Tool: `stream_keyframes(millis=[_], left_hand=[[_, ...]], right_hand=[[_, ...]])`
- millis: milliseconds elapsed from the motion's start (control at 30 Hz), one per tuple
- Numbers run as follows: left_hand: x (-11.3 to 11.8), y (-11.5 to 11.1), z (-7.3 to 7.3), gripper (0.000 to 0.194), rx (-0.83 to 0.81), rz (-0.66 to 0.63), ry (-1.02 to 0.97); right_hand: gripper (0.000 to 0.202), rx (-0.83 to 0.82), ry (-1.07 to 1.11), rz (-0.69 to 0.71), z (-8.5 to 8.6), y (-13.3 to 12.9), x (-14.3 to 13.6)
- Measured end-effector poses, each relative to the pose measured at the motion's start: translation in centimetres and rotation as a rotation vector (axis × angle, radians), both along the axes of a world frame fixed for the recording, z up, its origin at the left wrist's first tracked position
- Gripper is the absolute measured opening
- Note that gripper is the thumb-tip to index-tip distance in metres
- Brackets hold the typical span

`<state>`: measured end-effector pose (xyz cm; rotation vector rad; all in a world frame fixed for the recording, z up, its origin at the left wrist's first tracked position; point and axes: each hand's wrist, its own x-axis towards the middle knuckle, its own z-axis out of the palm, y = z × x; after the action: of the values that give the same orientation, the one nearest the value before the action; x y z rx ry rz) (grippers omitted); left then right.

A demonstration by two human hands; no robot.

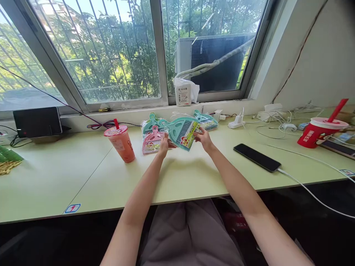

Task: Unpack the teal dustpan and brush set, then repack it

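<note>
Over by the window, at a long pale green desk (83, 173), someone's got both arms stretched out — each hand pinching one side of a teal dustpan set (181, 132) still in its plastic wrap. The left hand (163, 145) grips the lower left edge, the right hand (203, 138) has the right edge, fingers closed on the packet. It's held just above the desk, tilted toward the person, near the sill. Right behind it lie more packets: a pink set (152, 142) and another teal one (149, 123) touching it on the left, plus a third teal set (206, 120) further back on the right.

Left of the pile stands a pink drink (121, 142) with a red straw. A black phone (256, 157) lies flat to the right, cable plugged in, well apart from the hands. Far right there's a red cup (318, 132) with a straw and a tangle of white chargers (273, 116). A black box (37, 121) sits at the far left by the window.
</note>
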<state>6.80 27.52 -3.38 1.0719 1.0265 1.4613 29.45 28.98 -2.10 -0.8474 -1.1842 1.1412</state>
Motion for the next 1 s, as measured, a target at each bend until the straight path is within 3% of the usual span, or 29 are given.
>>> stream_keyframes(millis=[133,233,367,433,600,700,800,1000], left_hand=[[-0.3,0.0,0.6,0.066,-0.052,0.12,-0.005],[-0.4,-0.3,1.0,0.069,-0.034,0.067,-0.048],[-1.4,-1.0,1.9,0.072,0.147,-0.015,-0.134],[-1.8,-1.4,2.3,0.068,0.208,-0.052,-0.062],[-1.1,-1.9,2.4,0.033,0.242,-0.129,0.272],[-1.0,-1.5,2.2,0.027,0.271,-0.017,0.182],[-2.4,-0.7,2.2,0.026,0.261,0.191,0.085],[-5.4,0.6,2.2,0.014,0.12,0.447,-0.219]], right_hand=[[0.061,-0.02,-0.057,0.079,0.6,-0.3,0.7],[0.055,-0.032,-0.084,0.093,0.7,-0.2,1.5],[0.052,0.022,-0.124,0.064,0.9,0.1,3.6],[0.048,0.046,-0.174,0.099,0.8,0.1,4.5],[0.041,-0.03,-0.325,0.241,0.4,-0.1,4.9],[0.043,-0.033,-0.289,0.224,0.2,-0.1,5.2],[0.043,0.012,-0.174,0.163,0.0,0.2,5.9],[0.04,-0.039,0.175,-0.103,-1.0,1.7,6.2]])
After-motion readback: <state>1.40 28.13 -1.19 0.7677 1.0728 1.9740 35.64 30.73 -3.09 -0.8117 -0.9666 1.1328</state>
